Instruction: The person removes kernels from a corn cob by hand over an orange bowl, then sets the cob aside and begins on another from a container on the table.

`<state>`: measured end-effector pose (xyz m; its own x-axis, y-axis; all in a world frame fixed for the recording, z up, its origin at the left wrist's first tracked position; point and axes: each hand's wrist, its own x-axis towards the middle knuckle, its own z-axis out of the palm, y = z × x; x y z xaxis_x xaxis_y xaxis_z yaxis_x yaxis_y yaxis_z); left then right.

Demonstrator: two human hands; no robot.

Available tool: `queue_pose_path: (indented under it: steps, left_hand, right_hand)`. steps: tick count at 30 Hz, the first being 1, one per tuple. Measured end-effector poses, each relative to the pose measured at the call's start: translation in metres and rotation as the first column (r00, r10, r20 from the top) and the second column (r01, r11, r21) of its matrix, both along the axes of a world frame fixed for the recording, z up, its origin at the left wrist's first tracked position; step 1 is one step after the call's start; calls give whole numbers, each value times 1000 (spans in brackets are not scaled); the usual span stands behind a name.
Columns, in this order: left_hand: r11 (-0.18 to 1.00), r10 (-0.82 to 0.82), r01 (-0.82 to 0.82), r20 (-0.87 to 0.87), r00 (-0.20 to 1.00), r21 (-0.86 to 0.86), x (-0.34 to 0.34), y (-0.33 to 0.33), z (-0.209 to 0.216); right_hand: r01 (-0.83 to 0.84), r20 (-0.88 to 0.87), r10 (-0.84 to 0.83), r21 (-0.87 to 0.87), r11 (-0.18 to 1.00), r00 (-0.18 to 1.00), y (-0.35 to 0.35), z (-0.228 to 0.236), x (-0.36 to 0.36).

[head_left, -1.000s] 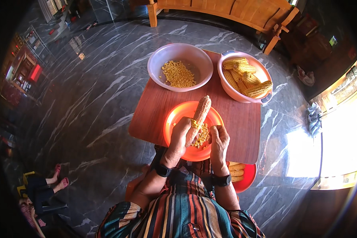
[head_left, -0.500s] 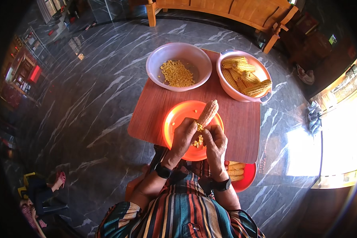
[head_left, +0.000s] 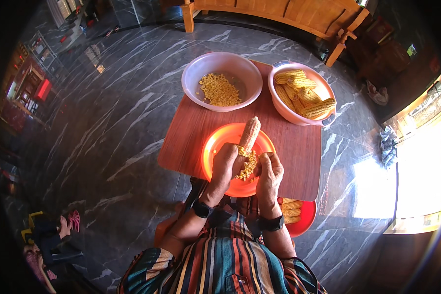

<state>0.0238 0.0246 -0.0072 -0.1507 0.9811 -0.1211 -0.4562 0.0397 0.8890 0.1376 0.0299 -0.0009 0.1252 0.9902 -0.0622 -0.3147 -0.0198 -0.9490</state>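
My left hand point(head_left: 225, 164) is closed around the lower part of a corn cob point(head_left: 250, 133). The cob's upper part is stripped bare and pale, and a band of yellow kernels shows beside my fingers. To its right, my right hand point(head_left: 270, 174) is held apart from the cob, thumb and fingers pinched together; whatever they hold, if anything, is too small to make out. Both hands are over an orange plate point(head_left: 208, 156), where loose corn kernels point(head_left: 249, 166) lie beneath the cob.
The plate sits on a brown wooden table point(head_left: 299, 161). Behind it stand a pale basin point(head_left: 187, 90) of loose kernels and a pink basin point(head_left: 278, 109) of corn ears. A red bowl point(head_left: 309, 220) with more ears is low at right. Farther back is a wooden bench point(head_left: 274, 10). A person's foot point(head_left: 64, 228) shows lower left.
My right hand has drawn away from the cob to the right. The cob has shifted slightly left and up in my left hand's grip, and more kernels show on the plate.
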Motion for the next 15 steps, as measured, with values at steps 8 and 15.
queue_pose_path:
  steps: [8,15]
  left_hand:
    - [997,-69,64,151,986,34,-12,1,-2]
    - [993,36,-23,-105,994,119,-6,-1,5]
  right_hand:
    - [-8,275,7,3,1000,961,9,-30,13]
    - [-82,179,85,-23,996,980,0,0,6]
